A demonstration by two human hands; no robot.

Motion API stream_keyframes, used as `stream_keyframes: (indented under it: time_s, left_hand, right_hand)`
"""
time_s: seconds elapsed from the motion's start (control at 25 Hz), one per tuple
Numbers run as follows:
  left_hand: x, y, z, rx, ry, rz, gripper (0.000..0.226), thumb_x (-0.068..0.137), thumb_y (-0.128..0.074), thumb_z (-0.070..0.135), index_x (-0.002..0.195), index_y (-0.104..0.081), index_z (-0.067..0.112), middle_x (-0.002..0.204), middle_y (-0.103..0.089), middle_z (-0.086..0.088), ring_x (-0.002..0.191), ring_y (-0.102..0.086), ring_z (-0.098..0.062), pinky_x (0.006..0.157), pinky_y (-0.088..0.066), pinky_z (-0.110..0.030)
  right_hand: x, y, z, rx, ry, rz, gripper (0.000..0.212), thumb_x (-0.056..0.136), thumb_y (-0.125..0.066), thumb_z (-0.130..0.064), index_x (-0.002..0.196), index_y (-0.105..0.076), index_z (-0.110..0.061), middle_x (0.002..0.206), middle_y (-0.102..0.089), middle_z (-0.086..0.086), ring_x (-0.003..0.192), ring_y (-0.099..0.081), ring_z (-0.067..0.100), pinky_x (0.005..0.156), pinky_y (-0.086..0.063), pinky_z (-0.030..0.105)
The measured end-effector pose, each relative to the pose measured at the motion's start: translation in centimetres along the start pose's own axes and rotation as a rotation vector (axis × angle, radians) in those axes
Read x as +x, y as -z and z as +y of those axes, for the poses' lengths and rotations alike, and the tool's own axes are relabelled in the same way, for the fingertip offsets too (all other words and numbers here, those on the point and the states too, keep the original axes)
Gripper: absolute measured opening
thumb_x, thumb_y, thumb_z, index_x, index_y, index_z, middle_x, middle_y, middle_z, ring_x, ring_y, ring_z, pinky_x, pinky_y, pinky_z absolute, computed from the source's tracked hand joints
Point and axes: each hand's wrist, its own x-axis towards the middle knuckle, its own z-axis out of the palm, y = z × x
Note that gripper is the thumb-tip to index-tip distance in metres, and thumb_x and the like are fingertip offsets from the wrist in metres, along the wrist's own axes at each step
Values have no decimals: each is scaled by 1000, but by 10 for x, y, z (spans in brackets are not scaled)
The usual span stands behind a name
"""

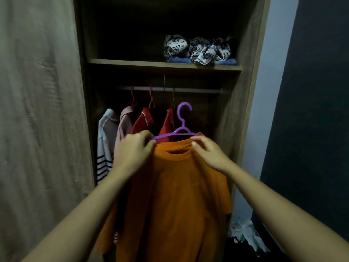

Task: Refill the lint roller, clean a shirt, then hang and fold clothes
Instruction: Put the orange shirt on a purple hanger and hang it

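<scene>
Held below the wardrobe rail (pixel 170 89), the orange T-shirt (pixel 179 186) sits on a purple hanger (pixel 182 121), left hand (pixel 136 146) clenched on its shoulder by the bare hanger arm, right hand (pixel 205 148) fingers seemingly pinching the other shoulder; lifted so, the half-seated shirt may slide off.

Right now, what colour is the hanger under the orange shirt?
Purple hanger, clearest in the head view.
</scene>
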Motion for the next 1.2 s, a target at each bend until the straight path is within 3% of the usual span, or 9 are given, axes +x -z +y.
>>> stream_keyframes:
  time_s: [0.12, 0.24, 0.4, 0.52, 0.6, 0.84, 1.04, 1.12, 1.2]
  left_hand:
    - [0, -21, 51, 139, 76, -50, 23, 93, -47, 38, 107, -55, 21, 101, -67, -15, 95, -61, -41, 72, -48, -41]
    - [5, -36, 82, 130, 140, -147, 30, 96, -41, 39, 115, -50, 18, 111, -63, -17, 103, -58, -41, 78, -46, -42]
    - [41, -50, 82, -43, 222, -262, 53, 94, -36, 56, 128, -49, 17, 123, -58, -18, 116, -50, -43, 90, -43, -45]
    - [91, -73, 55, -93, 243, -185, 54, 94, -40, 53, 128, -50, 13, 124, -58, -18, 117, -51, -41, 93, -43, -44]
    - [130, -98, 32, -127, 197, -179, 52, 93, -48, 42, 132, -45, 8, 130, -55, -17, 122, -49, -37, 97, -42, -41]
    - [215, -167, -23, -269, 258, -386, 87, 89, -60, 20, 149, 0, 3, 156, -14, -21, 143, -20, -32, 115, -22, -36]
    - [226, -195, -42, -201, 174, -468, 82, 89, -50, 4, 150, 6, 8, 131, -50, -24, 117, -55, -35, 100, -45, -39]
    - [227, -197, -45, -189, 150, -466, 82, 89, -48, 2, 149, 7, 10, 127, -52, -24, 112, -58, -35, 97, -47, -40]
    - [228, -196, -45, -162, 128, -476, 83, 89, -47, 1, 149, 9, 10, 129, -50, -23, 113, -57, -34, 98, -47, -39]
  right_hand:
    - [24, -11, -24, 432, -222, -140, 41, 99, -36, -31, 127, -49, -5, 125, -57, 9, 103, -57, 17, 100, -42, 34]
    - [46, -8, -21, 681, -400, -97, 39, 99, -39, -30, 119, -54, 0, 107, -61, 8, 91, -59, 16, 90, -47, 29]
    - [81, -1, 7, 764, -532, 44, 29, 96, -46, -28, 77, -60, -12, 88, -65, 6, 77, -58, 16, 77, -46, 28]
    - [122, 0, 22, 705, -528, 117, 33, 92, -53, -31, 61, -52, -18, 44, -58, -7, 40, -54, 3, 44, -42, 16]
    - [150, 0, 31, 641, -496, 154, 37, 91, -54, -24, 55, -48, -17, 28, -45, -7, 26, -43, 1, 33, -34, 14]
    - [237, 6, 52, 523, -460, 186, 31, 89, -51, -22, 58, -50, -19, 48, -42, 1, 49, -45, 16, 55, -36, 28]
    - [292, 7, 69, 427, -394, 198, 20, 89, -49, -22, 75, -60, -13, 58, -58, 1, 57, -55, 15, 57, -43, 24]
    - [306, -1, 79, 427, -375, 218, 26, 92, -50, -23, 109, -64, -9, 94, -69, 7, 89, -65, 22, 80, -49, 27]
    - [311, -12, 85, 390, -364, 248, 36, 96, -47, -23, 127, -54, -7, 116, -61, 10, 110, -58, 24, 88, -44, 25]
